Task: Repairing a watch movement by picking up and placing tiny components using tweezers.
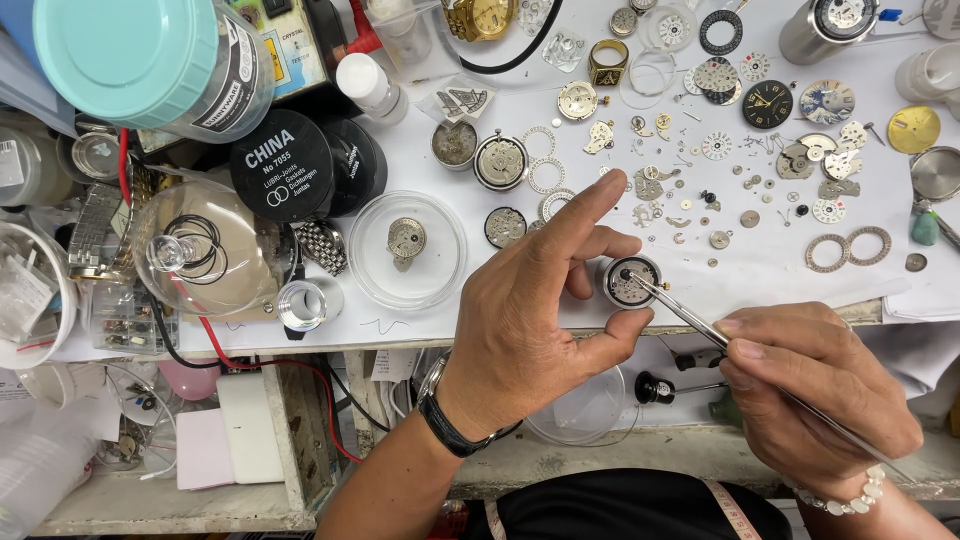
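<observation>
The left hand (pixel 535 320) pinches a round watch movement (pixel 631 282) at the white table's (pixel 400 325) edge; the right hand (pixel 810 385), closed around tweezers (pixel 690 315), touches its top, seemingly; steadiness and light pressure look essential.

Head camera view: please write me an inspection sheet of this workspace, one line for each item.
Surface: white bench top, crowded with parts.
Job's things: round watch movement at the bench edge; thin tweezers, tips on the movement.
Clutter: loose gears, dials and rings; clear dish holding a part; black tin; teal-lidded jar; glass dome.
Grippers: left hand steadies the movement, forefinger raised; right hand holds the tweezers.
Cables: red wire and black wire at left.
Surroundings: lower shelf with plastic bags and pads.
</observation>
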